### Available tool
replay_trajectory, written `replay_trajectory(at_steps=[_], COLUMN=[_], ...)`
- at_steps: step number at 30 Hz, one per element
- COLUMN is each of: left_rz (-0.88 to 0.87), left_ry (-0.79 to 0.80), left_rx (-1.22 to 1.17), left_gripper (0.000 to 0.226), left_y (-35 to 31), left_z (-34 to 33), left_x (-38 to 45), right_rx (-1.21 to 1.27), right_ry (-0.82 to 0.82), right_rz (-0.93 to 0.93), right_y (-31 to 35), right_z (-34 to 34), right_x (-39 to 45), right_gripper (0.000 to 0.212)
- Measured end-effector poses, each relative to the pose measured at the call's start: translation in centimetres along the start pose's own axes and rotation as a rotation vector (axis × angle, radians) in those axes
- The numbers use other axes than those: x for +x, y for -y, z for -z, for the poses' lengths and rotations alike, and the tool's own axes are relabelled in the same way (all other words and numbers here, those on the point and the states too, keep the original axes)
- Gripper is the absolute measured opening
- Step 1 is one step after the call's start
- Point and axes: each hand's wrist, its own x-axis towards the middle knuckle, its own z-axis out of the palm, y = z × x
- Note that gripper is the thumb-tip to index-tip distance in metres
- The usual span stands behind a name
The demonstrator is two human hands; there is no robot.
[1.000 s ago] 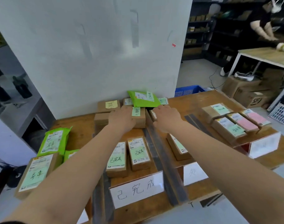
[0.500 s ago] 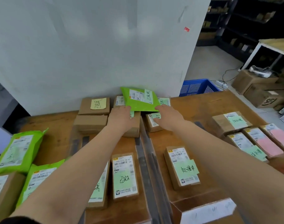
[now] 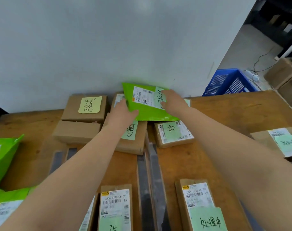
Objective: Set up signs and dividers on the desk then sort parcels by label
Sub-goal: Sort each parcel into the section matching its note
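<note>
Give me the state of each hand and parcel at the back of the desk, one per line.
Left hand: holds the green mailer's left edge.
Right hand: fingers on the mailer's label.
Green mailer: tilted, resting over the boxes.
Yellow-note box: flat, untouched.
Plain box: flat, unlabeled on top.

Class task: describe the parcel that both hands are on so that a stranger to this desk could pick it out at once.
Start at the grey wall behind the wooden desk. At its foot lies a cluster of brown boxes; on top of them sits the green mailer bag, left hand and right hand on it. It is the only green, soft parcel there.
</note>
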Motion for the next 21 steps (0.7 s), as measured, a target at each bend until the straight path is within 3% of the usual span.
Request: replay_trajectory(at_steps=[10,14,21], left_rz=[0.002,-0.017,0.043], left_ry=[-0.053,-0.089,-0.252], left_rx=[-0.264,-0.357,-0.730], left_gripper=[0.050,0.050,0.050], left_y=[0.7,0.8,-1.0], left_z=[-1.3,-0.8,3.0], left_x=[2.0,1.5,-0.7], right_rx=[0.189,0.166,0.371], right_ry=[0.193,0.190,0.048], right_rz=[0.065,0.066,0.121], right_y=[-1.8,-2.2,-1.0], right_z=[0.5,0.6,4.1], right_x=[5.8,6.0,1.6], right_gripper=[0.066,0.074,0.045])
